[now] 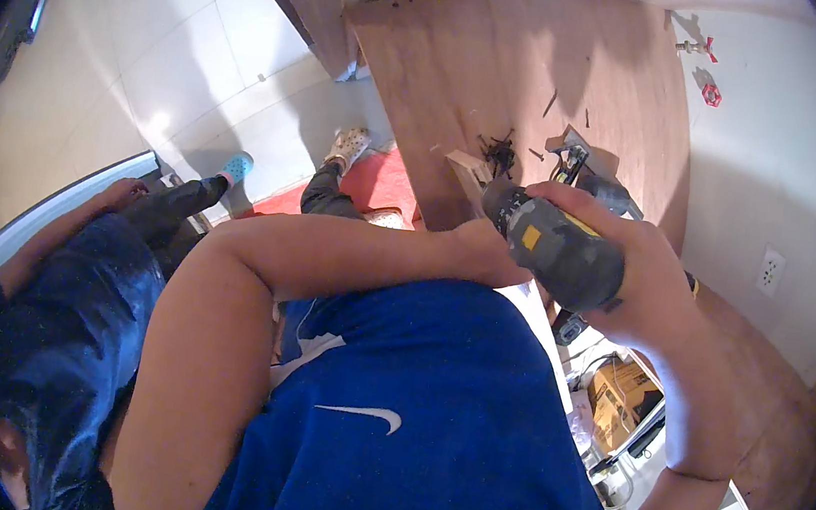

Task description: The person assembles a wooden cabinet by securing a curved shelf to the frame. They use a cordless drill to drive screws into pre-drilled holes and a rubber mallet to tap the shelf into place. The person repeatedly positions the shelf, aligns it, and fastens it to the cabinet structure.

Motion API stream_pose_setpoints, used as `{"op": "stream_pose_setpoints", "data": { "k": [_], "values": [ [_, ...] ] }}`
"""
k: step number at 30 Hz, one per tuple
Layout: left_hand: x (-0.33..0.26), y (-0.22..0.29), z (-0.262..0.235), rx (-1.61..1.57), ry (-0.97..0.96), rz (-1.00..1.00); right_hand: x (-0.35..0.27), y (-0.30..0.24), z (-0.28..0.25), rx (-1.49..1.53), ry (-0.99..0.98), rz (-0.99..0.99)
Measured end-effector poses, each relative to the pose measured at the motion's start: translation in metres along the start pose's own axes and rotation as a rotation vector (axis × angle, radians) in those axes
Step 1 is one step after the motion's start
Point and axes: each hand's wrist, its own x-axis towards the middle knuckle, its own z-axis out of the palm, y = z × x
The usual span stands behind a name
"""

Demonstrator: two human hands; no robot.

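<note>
My right hand (630, 250) is wrapped round a dark camouflage cordless drill (564, 253) with a yellow square on its side. The drill's front end points up and to the left, over the wooden surface. My left hand (491, 249) reaches across my body to just below the front of the drill; its fingers are hidden behind the tool. Next to the drill's tip is a small pale wooden piece (464, 174). A pile of dark screws (500, 155) lies just beyond it, with a few loose ones farther off.
Another tool (570, 161) lies on the wooden panel (450, 58) beyond the drill. Red-handled valves (711, 95) and a socket (770, 271) are on the right wall. A cardboard box (621, 395) sits lower right. Another person (69, 317) is close on my left.
</note>
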Motion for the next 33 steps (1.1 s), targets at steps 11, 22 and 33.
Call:
{"op": "stream_pose_setpoints", "data": {
  "k": [11, 22, 33],
  "values": [
    [0.007, -0.008, 0.015, 0.156, -0.122, 0.001, -0.009, 0.031, 0.020, 0.340, 0.068, -0.078],
    [0.015, 0.019, -0.022, -0.106, -0.001, -0.087, -0.041, 0.013, -0.001, 0.515, 0.028, -0.093],
    [0.009, -0.008, 0.013, 0.368, -0.131, 0.159, -0.019, 0.041, 0.034, 0.452, 0.189, -0.095]
  ]
}}
